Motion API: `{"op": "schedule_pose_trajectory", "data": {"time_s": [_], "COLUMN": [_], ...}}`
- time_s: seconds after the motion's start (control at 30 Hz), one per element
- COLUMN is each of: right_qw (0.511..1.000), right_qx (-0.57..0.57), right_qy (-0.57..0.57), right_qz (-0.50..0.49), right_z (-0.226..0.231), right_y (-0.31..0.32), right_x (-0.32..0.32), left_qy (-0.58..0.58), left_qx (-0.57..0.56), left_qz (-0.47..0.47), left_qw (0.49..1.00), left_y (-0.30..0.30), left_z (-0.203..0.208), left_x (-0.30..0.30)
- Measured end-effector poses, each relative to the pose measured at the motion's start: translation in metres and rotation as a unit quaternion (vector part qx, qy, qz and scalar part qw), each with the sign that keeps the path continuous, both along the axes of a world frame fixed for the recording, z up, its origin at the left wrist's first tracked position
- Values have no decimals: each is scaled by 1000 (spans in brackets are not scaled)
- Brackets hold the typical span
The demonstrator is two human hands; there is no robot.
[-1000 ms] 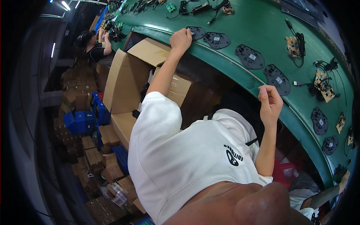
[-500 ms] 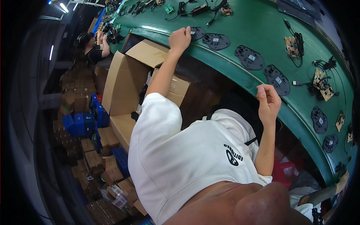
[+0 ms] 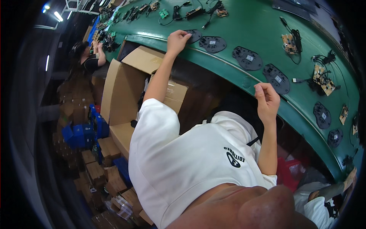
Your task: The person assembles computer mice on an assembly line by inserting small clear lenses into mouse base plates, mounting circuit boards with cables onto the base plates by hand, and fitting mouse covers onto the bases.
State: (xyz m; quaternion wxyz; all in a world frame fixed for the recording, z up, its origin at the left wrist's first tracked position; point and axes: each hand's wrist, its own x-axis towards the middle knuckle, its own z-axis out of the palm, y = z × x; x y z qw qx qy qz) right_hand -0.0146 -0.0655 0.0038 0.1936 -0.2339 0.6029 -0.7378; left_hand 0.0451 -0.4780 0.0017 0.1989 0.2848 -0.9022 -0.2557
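Observation:
My left hand is at the bench's near edge. Its fingers are pinched together over the left end of a black plastic plate, hiding part of it; what they hold, if anything, is too small to make out. My right hand is raised by the edge, thumb pressed to curled fingers, just below another black plate. Anything inside that pinch is hidden. Two similar plates, one small and one larger, lie between my hands, each with a pale label in its middle.
Circuit boards with black cables lie farther back on the green bench. More black plates lie to the right. An open cardboard box stands left of me. People work at both ends, with boxes and blue bins behind.
The whole view has shifted slightly, moving the bench items left and down in the picture. My left fingers have moved slightly right over the plate's end. My right hand stays pinched near the edge.

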Motion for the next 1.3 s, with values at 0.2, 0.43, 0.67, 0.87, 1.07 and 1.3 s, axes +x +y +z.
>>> {"op": "schedule_pose_trajectory", "data": {"time_s": [0.2, 0.43, 0.67, 0.87, 1.07, 1.3], "right_qw": [999, 999, 999, 998, 995, 995], "right_qx": [22, 22, 26, 49, 74, 81], "right_qy": [25, 31, 43, 37, 55, 57], "right_qz": [-1, -10, -12, -27, 39, -18], "right_z": [2, -1, 0, -3, 14, 5], "right_y": [-3, -6, -8, -13, -19, -10], "right_x": [-1, 0, 2, -1, -7, 0], "left_qy": [-15, 26, -5, 222, 104, 75], "left_qx": [-7, -15, 72, 252, 449, -130], "left_qz": [60, 24, 13, 4, -163, -469], "left_qw": [998, 999, 997, 942, 872, 870], "left_y": [0, -2, -9, 34, 147, 317], "left_z": [-3, -11, -4, 14, 67, -12], "left_x": [1, -3, 0, -26, -168, -446]}}
